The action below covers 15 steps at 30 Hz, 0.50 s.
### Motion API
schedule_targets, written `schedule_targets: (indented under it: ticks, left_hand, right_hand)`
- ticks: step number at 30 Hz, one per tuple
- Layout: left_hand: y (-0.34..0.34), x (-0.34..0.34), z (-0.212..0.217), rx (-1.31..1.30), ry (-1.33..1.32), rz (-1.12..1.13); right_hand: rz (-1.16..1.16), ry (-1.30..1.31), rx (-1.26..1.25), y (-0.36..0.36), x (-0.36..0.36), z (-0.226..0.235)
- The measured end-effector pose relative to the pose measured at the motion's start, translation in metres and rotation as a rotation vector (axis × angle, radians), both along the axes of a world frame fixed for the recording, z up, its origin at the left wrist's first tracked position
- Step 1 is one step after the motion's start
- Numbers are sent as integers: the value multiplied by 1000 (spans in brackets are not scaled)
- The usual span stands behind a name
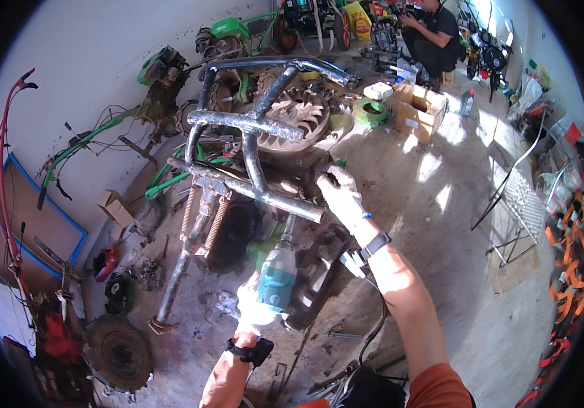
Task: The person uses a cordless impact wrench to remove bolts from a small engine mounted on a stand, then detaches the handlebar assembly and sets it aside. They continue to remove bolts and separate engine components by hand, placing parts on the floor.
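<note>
The teal power wrench [277, 275] sits near you at centre, pointing up and away toward the machine, and your gloved left hand [256, 307] is clenched around its grip. Beyond it, your gloved right hand [341, 194] closes on the right end of the grey tubular frame [251, 126], beside the lower crossbar. Two orange springs [205, 214] hang left of the tool. Further off lie a green tape roll [371, 111] and a cardboard box [420, 111]; a person [435, 34] crouches at the far end.
</note>
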<state>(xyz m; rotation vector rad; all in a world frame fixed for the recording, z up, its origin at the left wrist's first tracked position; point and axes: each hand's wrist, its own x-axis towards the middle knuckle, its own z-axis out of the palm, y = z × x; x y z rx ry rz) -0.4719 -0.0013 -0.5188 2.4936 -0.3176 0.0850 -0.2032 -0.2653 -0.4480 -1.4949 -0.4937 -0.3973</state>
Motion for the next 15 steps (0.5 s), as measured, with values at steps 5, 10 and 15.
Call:
schedule_targets:
  ticks: [5, 10, 15]
  left_hand:
    - [3, -6, 3, -2, 33, -3]
    - [4, -4, 6, 6, 34, -14]
    - [2, -8, 8, -11, 41, -22]
  right_hand:
    - [86, 228, -37, -33, -22, 2]
    - [-11, 113, -233, -51, -46, -1]
    - [-23, 285, -321, -56, -54, -11]
